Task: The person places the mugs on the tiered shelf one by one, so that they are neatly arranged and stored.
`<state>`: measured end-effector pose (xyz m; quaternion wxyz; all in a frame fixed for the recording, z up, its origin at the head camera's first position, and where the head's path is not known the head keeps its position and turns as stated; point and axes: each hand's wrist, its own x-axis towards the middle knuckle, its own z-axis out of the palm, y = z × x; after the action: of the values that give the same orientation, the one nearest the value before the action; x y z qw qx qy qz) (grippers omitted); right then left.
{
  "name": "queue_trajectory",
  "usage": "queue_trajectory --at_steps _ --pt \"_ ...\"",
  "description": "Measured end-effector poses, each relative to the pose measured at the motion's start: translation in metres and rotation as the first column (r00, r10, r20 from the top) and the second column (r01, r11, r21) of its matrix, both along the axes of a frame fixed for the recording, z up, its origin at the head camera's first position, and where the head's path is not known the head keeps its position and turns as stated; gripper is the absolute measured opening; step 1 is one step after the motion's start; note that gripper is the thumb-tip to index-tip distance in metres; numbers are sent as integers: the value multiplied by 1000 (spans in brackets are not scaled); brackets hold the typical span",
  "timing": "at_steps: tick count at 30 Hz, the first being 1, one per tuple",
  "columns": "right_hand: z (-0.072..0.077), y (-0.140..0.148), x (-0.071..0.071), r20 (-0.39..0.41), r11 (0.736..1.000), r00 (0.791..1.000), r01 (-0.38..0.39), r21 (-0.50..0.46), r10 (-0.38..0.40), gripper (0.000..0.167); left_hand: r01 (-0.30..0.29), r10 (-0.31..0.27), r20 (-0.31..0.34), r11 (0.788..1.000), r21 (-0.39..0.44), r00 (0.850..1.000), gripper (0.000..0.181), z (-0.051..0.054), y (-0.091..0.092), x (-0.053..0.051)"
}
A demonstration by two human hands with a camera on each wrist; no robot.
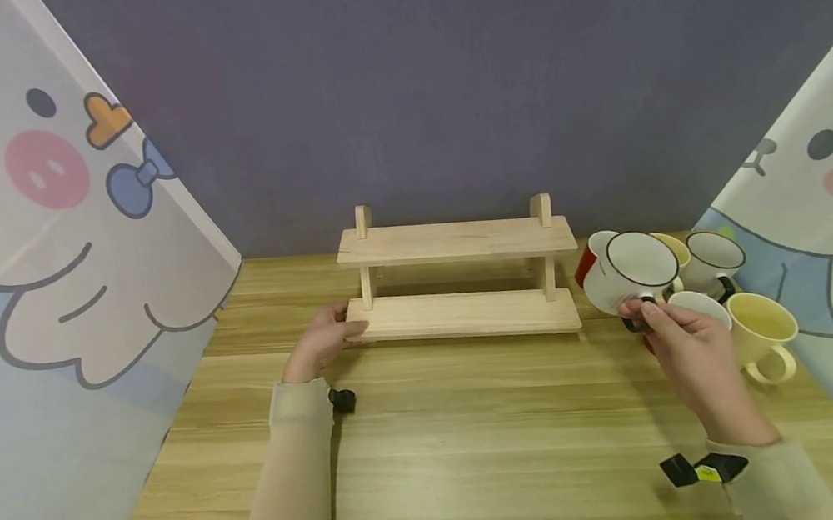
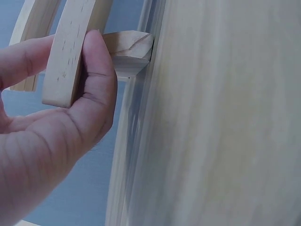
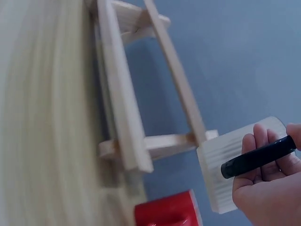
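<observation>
1. We see the left hand (image 1: 322, 340) pinching the low left end of the wooden rack (image 1: 459, 313).
2. We see that rack by the middle of the tabletop's (image 1: 436, 459) back edge.
3. We see a white mug (image 1: 618, 282) held up near the back right corner.
4. We see the right hand (image 1: 704, 349) pinching its black handle (image 3: 256, 157).
5. We see a yellow mug (image 1: 761, 323) beside more mugs (image 1: 706, 272) there.

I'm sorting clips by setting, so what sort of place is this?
Perhaps a small booth set up for filming tabletop work: cartoon-printed panels flank the wood-grain table, a plain dark backdrop stands behind it, and both wrists wear small black devices.
</observation>
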<state>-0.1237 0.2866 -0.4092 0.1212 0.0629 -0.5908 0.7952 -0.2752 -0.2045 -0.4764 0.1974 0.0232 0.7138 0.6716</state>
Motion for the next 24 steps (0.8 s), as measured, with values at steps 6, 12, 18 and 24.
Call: queue_trajectory --at_steps 6,12,18,24 --pt "22 -17 -19 -11 999 999 -32 0 32 26 0 0 9 1000 7 1000 78 0 1 -1" --pt "39 -35 -40 -3 997 997 -72 -5 72 26 0 0 16 1000 1 1000 79 2 1 0" --pt "59 -51 -64 41 993 992 -115 -18 116 24 -4 4 25 1000 -8 1000 81 3 0 1" --pt "67 -68 -90 89 994 990 -106 -22 108 23 9 -9 8 1000 -20 1000 79 2 0 0"
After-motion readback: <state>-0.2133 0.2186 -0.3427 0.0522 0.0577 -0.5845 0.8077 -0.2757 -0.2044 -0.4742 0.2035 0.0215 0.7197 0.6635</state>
